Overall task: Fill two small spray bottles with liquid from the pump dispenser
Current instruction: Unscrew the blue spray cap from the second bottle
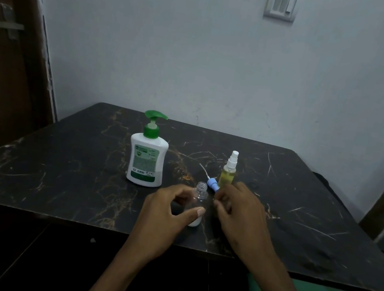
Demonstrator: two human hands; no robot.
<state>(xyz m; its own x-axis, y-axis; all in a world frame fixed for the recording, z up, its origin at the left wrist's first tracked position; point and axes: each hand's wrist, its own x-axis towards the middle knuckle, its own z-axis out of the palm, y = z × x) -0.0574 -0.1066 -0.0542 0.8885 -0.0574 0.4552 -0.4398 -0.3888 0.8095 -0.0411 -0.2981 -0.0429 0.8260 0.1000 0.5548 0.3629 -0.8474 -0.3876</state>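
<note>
Currently left hand (165, 212) grips the small clear plastic bottle (198, 204), uncapped, near table front; right hand (236, 209) pinches its blue spray cap (213, 184). Risk: tipping the open bottle, or knocking the yellow-filled spray bottle (228, 171) just behind. White green-topped pump dispenser (147, 156) stands untouched, left.

Both hands (171, 207) (236, 210) forward, fingers curled

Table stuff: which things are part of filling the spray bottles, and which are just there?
Part of the job: pump dispenser; open clear bottle, left hand holding it; blue spray head, right hand holding it; yellow spray bottle.

Just there: wall switch; door latch.
</note>
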